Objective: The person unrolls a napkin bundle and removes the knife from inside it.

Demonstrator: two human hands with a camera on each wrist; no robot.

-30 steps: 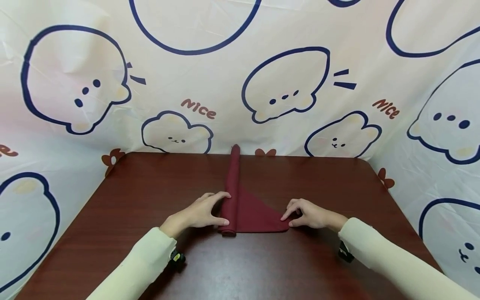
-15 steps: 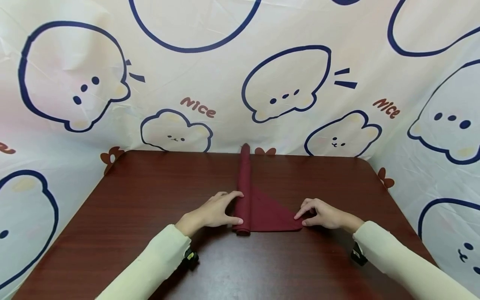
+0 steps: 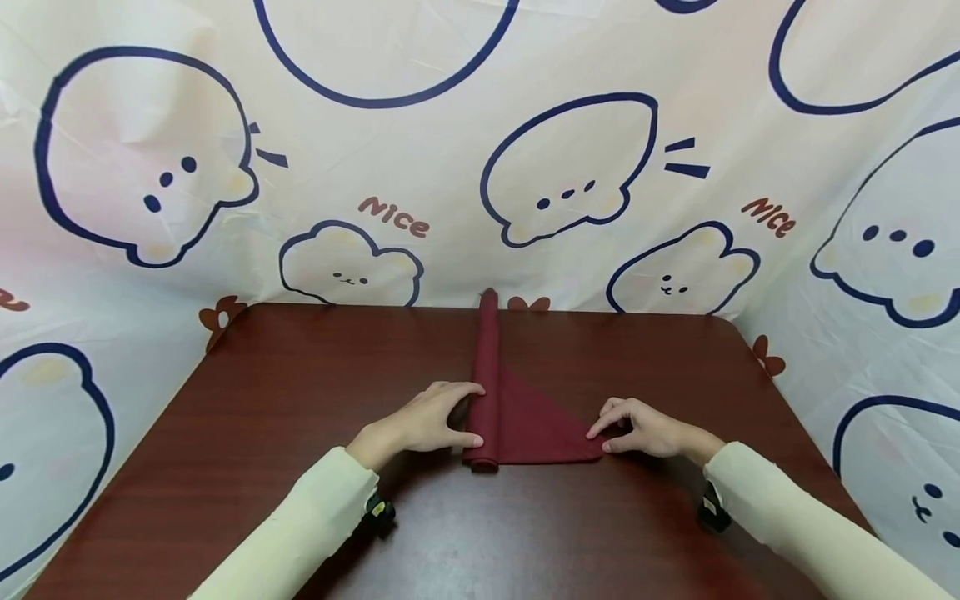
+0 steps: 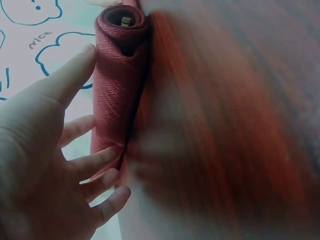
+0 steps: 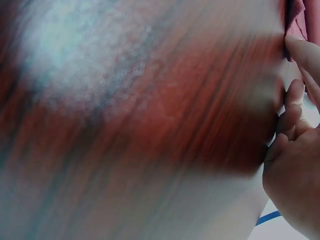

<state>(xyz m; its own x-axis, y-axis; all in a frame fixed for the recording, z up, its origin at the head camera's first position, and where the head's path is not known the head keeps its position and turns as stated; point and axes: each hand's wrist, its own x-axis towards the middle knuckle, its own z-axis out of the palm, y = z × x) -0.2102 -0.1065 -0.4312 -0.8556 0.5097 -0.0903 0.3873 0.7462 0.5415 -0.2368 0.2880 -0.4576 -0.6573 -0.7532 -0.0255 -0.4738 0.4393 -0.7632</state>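
Note:
A dark red cloth (image 3: 488,367) lies on the table, rolled into a long tube pointing away from me, with a flat triangular flap (image 3: 540,429) spreading right from its near half. At the tube's near end, layers spiral round a small pale, shiny bit (image 4: 126,21). My left hand (image 3: 423,421) rests against the tube's left side, thumb near the front and index finger farther back; its fingers look loosely extended in the left wrist view. With thumb and index finger, my right hand (image 3: 648,429) pinches the flap's right corner. Only the cloth's edge (image 5: 296,27) shows in the right wrist view.
The brown wooden table (image 3: 337,350) has a glossy top and rounded far corners. A pale curtain (image 3: 450,167) with cartoon outlines hangs behind and along both sides. The tube's far end reaches the table's back edge. Black devices (image 3: 380,512) sit at both wrists.
The cloth and both hands have shifted a little to the right together, then stayed almost still over the last half second. The roll and flap keep their shape.

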